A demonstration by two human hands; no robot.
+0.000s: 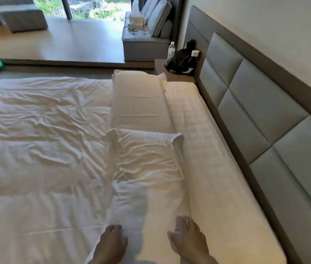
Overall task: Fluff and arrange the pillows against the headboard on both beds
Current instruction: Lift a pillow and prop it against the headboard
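Two white pillows lie flat end to end on the bed, parallel to the grey padded headboard point(261, 103) on the right and a strip of mattress away from it. The far pillow point(141, 103) is smooth. The near pillow point(147, 168) is creased and reaches down to my hands. My left hand point(112, 239) rests on its near left corner, fingers curled over the fabric. At the pillow's near right edge, my right hand point(187, 233) lies with fingers spread. Neither hand visibly lifts the pillow.
A rumpled white duvet point(42, 149) covers the left of the bed. A nightstand point(173, 73) beyond the bed holds a black bag point(181, 60) and a water bottle point(171, 49). Grey sofa point(147, 35) and ottoman point(23, 18) stand by the window.
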